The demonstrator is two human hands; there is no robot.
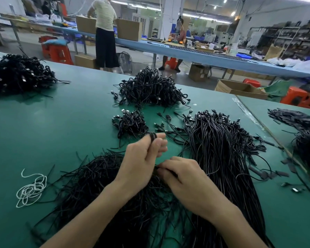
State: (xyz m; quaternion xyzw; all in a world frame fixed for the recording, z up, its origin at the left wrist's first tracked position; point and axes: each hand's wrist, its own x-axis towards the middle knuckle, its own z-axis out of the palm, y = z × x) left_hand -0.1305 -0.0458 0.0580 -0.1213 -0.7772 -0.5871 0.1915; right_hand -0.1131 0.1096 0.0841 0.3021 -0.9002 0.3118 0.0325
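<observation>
Holds a small coiled cable (152, 136) above the green table (61, 122), pinched between the thumb and curled fingers of the left hand (143, 158). Only the top of the loop visible, the rest hidden behind the fingers.

Curls the right hand (183, 174) just beside and below, fingertips pressed together on a thin black strand (168, 173) leading toward the left palm. Blurred there, so impossible to tell whether a tie or a cable end.

Under both wrists, a heap of loose black ties (97, 185), partly covered by the forearms and cut off at the lower edge. Right of it and touching it, a long bundle of straight cables (222, 149), plugs fanned out at the far end, near end out of frame.

Beyond the hands, a small pile of coiled cables (131, 122), with a larger pile (150, 88) behind it. Far left, another black pile (18, 74), clipped by the edge. Near the left forearm, a tangle of white string (31, 188).
</observation>
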